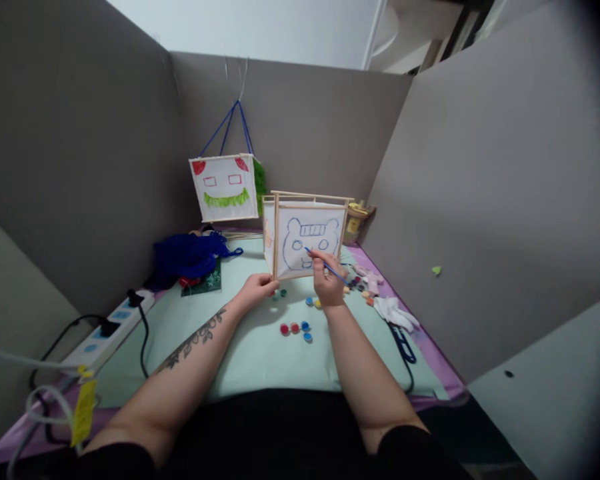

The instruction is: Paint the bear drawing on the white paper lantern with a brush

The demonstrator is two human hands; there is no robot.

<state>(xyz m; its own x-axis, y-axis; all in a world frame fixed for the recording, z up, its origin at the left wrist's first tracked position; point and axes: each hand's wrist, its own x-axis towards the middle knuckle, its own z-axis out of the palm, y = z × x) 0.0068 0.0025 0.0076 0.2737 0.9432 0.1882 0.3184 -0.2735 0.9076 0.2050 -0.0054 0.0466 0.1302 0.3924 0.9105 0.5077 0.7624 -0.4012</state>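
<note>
A box-shaped paper lantern (300, 217) with a wooden stick frame stands tilted in front of me, an animal face drawn in blue on its near panel. At its lower left corner, my left hand (257, 291) grips the frame between thumb and fingers. My right hand (329, 283) is closed around a thin blue paintbrush (336, 273), whose tip is at the drawn face, right of the left eye. Below the hands lie small paint pots: red ones (289, 329), blue ones (307, 337), and a yellow one partly hidden by my right wrist.
A second lantern (225, 190) with a red and green face hangs by blue cords at the back left. Blue cloth (187, 255) and a power strip (111, 331) lie left. White gloves (395, 313) and a dark tool (404, 343) lie right. Grey partitions (300, 127) enclose the table.
</note>
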